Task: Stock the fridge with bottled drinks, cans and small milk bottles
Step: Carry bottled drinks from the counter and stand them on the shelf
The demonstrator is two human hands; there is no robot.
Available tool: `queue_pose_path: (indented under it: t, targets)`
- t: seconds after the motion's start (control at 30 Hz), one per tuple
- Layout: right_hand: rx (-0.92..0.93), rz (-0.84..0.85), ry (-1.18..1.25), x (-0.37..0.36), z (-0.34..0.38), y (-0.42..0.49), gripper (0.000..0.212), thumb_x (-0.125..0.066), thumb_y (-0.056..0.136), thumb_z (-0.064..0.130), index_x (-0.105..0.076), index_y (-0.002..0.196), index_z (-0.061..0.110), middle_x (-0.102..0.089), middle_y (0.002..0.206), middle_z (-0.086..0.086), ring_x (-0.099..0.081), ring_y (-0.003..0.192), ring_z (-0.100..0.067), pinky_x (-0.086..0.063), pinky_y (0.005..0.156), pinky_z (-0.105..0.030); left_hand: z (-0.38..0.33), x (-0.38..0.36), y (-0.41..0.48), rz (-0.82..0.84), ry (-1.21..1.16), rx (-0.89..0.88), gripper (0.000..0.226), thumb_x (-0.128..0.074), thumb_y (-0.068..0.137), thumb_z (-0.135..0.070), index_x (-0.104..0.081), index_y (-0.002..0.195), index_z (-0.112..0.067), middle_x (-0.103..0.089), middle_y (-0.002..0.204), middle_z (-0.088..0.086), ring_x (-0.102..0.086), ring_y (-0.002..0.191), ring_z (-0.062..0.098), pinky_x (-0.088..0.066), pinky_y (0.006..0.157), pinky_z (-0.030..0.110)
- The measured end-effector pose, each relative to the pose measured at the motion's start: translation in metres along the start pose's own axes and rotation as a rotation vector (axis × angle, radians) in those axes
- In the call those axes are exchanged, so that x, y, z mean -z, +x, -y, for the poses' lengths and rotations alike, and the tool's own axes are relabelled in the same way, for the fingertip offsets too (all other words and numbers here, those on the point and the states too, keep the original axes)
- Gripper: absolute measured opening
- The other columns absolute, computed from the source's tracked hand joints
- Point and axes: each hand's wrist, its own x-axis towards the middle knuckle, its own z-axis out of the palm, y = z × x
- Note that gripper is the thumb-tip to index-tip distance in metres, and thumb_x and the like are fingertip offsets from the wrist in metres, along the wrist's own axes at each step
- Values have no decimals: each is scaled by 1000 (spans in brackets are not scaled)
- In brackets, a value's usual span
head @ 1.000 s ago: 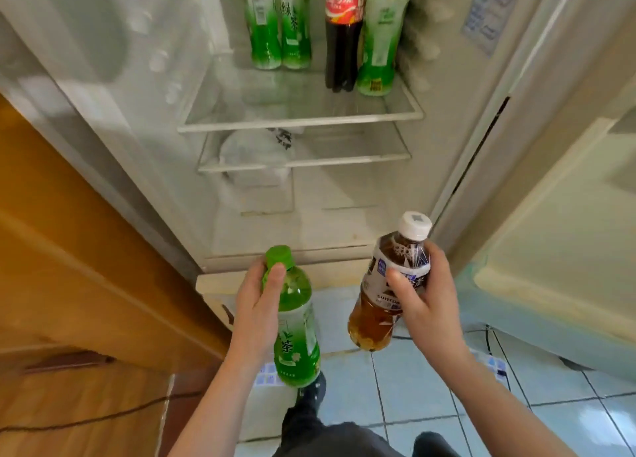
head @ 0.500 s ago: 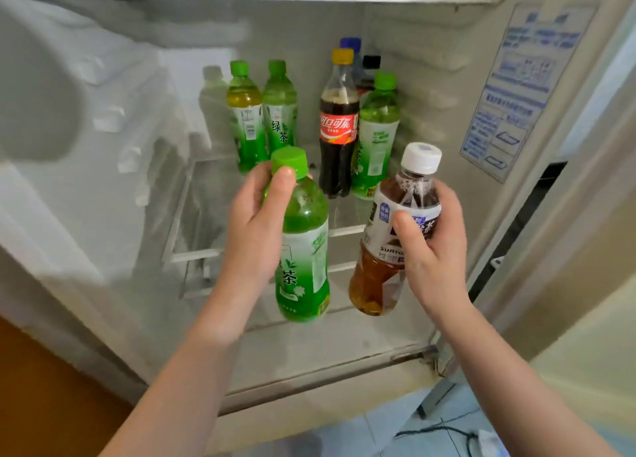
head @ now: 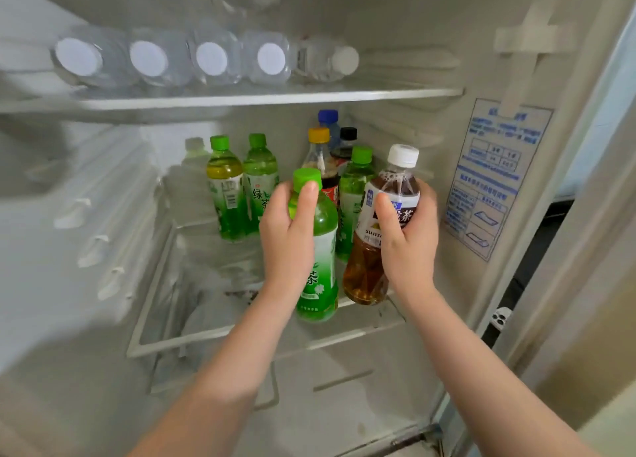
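My left hand (head: 287,243) grips a green tea bottle (head: 320,270) with a green cap, held upright over the front of the middle glass shelf (head: 192,336). My right hand (head: 409,246) grips a brown tea bottle (head: 370,274) with a white cap, just right of the green one. Both bottles hang slightly above or at the shelf surface; whether they touch it I cannot tell. Behind them stand two green tea bottles (head: 241,195), a cola bottle (head: 320,160) with a yellow cap, another green bottle (head: 356,188) and two more bottles with blue and black caps.
The upper shelf (head: 275,97) carries several clear water bottles (head: 210,59) lying on their sides, caps toward me. A blue-printed label (head: 492,174) is stuck on the fridge's right wall. The left half of the middle shelf is bare glass. A lower shelf shows beneath.
Both hands have carried their bottles up from near the floor and forward into the fridge, to the front of the middle shelf. The view has risen to show the upper shelf.
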Motion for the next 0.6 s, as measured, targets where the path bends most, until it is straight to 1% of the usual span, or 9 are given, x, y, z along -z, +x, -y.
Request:
queue_pose_path:
  t: [0.07,0.1,0.13,0.2,0.3,0.37,0.47,0.53,0.6]
  targets:
    - [-21,40,-43,-4,-7,4,54,-53,76,59,-48,121,29,-56,104,20,-55,100,3,-46,85,-24,7,-6,5,-11,44,-11,19,-50,94,-39,-56,84,-24,-63,82,3,-59,75,17,-50,69,33]
    - [-28,60,-63,-7,-10,5,56,-53,76,60,-47,123,29,-54,104,22,-54,99,5,-45,84,-24,10,-8,7,-12,65,-15,19,-49,94,-39,-56,85,-25,-62,83,5,-59,77,20,-50,70,36]
    - [-37,79,-82,-9,-13,5,58,-53,76,60,-46,125,30,-54,104,23,-53,98,8,-44,84,-23,13,-11,9,-9,80,-16,17,-49,94,-39,-55,84,-27,-62,83,3,-59,77,19,-49,71,36]
    - [-55,110,-110,-13,-19,2,59,-54,78,59,-44,128,29,-55,109,19,-52,97,8,-44,87,-26,19,-14,12,-3,96,-8,15,-49,94,-40,-54,83,-33,-61,81,-5,-59,77,12,-48,70,30]
    - [-42,124,-132,-18,-26,-4,66,-53,76,60,-44,131,24,-57,120,7,-54,110,-8,-44,94,-32,26,-19,17,-9,97,6,13,-48,93,-44,-56,85,-36,-63,84,-8,-60,82,11,-49,74,29]
    - [-42,113,-134,-22,-29,-4,70,-48,75,63,-43,132,24,-56,123,6,-52,113,-10,-44,95,-33,31,-21,21,-27,107,1,14,-47,93,-45,-56,86,-36,-64,85,-7,-61,82,11,-50,75,32]
    - [-36,85,-152,-28,-34,-1,69,-45,77,65,-41,133,23,-55,123,6,-52,113,-10,-44,95,-35,37,-26,25,-48,115,-27,26,-44,89,-51,-58,90,-29,-63,86,-3,-60,82,15,-50,75,34]
    - [-23,66,-152,-30,-38,1,67,-45,79,63,-42,133,21,-56,123,5,-52,113,-12,-44,96,-38,41,-28,27,-45,150,-54,36,-41,88,-54,-58,95,-23,-62,88,-2,-58,83,14,-49,76,32]
    - [-9,54,-145,-32,-42,1,65,-45,81,60,-42,132,20,-56,122,4,-53,112,-13,-45,95,-41,44,-28,29,-35,144,-56,39,-41,87,-55,-58,96,-20,-61,88,-1,-58,83,15,-49,76,33]
